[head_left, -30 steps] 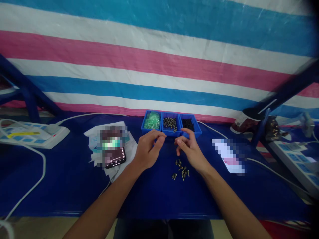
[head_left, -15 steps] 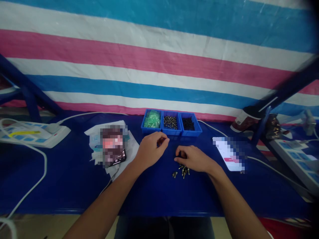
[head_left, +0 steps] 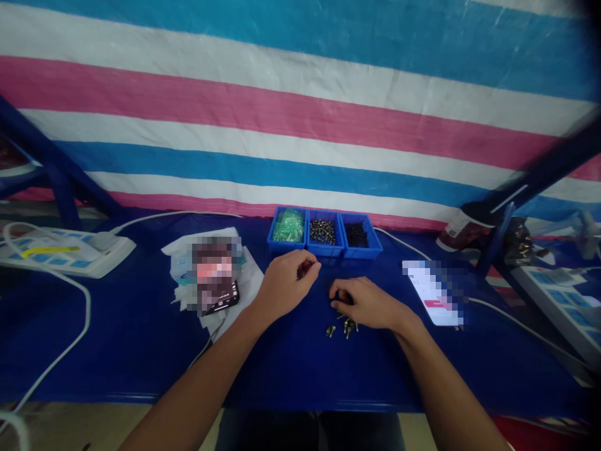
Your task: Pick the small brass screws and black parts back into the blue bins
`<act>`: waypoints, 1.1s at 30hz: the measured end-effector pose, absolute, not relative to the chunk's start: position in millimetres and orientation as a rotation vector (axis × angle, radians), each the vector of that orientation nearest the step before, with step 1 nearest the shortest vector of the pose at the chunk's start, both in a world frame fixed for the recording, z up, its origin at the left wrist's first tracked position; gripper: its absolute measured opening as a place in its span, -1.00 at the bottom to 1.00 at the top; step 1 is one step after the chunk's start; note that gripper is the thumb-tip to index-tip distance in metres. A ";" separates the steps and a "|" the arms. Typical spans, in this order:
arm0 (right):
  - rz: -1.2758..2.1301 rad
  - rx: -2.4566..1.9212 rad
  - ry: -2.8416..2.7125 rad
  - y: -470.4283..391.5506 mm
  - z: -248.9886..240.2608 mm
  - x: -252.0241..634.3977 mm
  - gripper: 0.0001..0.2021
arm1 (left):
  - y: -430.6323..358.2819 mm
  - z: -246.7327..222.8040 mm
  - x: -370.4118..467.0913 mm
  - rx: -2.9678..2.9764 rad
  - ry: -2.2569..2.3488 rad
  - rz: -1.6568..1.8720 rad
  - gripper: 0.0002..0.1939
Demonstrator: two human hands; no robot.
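My left hand [head_left: 288, 283] hovers in front of the bins with its thumb and fingers pinched together; whatever they hold is too small or hidden to make out. To its right, my right hand [head_left: 366, 302] is curled, thumb close to the index finger, and its grip is hidden too. Just below that hand lies a small pile of brass-coloured screw-like pieces with dark heads [head_left: 348, 327]. One similar piece [head_left: 330, 331] rests a little apart on the left. Three joined blue bins hold green clear plastic bits [head_left: 288, 227], small metal parts [head_left: 322, 232] and black parts [head_left: 356, 235].
On the left, a phone [head_left: 220, 303] lies on white packaging [head_left: 253, 275]. A second phone [head_left: 436, 304] with a cable lies right. Power strips [head_left: 107, 257] flank both sides. A dark-lidded cup [head_left: 457, 230] stands near the right post. Striped sheeting [head_left: 300, 113] hangs behind the blue table [head_left: 300, 376].
The view shifts slightly. My right hand has lowered a little over the pile, covering more of it. My left hand keeps nearly the same pinched pose.
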State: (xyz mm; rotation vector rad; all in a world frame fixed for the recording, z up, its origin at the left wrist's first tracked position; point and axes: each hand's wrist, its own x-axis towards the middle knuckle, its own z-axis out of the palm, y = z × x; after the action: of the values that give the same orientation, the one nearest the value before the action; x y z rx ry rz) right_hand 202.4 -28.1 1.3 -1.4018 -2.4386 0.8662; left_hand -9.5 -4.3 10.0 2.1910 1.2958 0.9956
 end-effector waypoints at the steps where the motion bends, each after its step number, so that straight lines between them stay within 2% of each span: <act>1: 0.874 -1.390 -2.435 -28.0 0.9 202.5 -0.89 | -4.3 9.8 -9.5 2.192 1.295 0.993 -0.87; 5: 0.868 -1.378 -2.402 -27.9 0.1 202.0 -0.77 | -4.2 10.0 -9.3 2.196 1.297 0.990 -0.87; 11: 0.938 -1.444 -2.369 -28.5 0.9 201.7 -0.91 | -3.7 10.8 -9.9 2.191 1.296 0.996 -0.86; 20: 0.903 -1.439 -2.391 -28.2 0.9 200.9 -0.79 | -3.5 8.0 -9.9 2.201 1.268 0.985 -0.86; 33: 1.018 -1.270 -1.718 -22.5 -1.3 192.9 -0.85 | -7.8 8.9 -6.4 2.208 1.065 0.890 -0.83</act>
State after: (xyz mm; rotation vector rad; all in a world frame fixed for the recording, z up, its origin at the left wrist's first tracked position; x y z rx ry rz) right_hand 192.9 -22.5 -1.3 -1.2704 -1.7182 1.0180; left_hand -6.4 -7.8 8.9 2.2077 1.0652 0.8902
